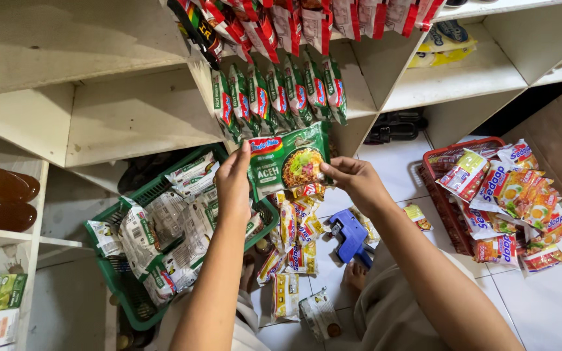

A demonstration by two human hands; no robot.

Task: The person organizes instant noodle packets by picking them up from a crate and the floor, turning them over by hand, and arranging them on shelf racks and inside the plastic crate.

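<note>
Fingers: the left hand (233, 181) pinches the left edge of the green instant noodle packet (289, 159); the right hand (352, 179) pinches its right edge.
Packet: held upright, just below the row of green packets (280, 97) standing on the white shelf (131, 123).
Doing it well: probably keep it level, both edges gripped, sliding in beside that row.
Edges: shelf lip and divider sit close above.
Room: green basket (108, 270) left, red basket (443, 214) right, blue price gun (349, 235) and loose packets (294, 247) on the floor beneath.

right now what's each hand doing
left hand: closed on the green instant noodle packet, left edge
right hand: closed on the same packet, right edge
</note>
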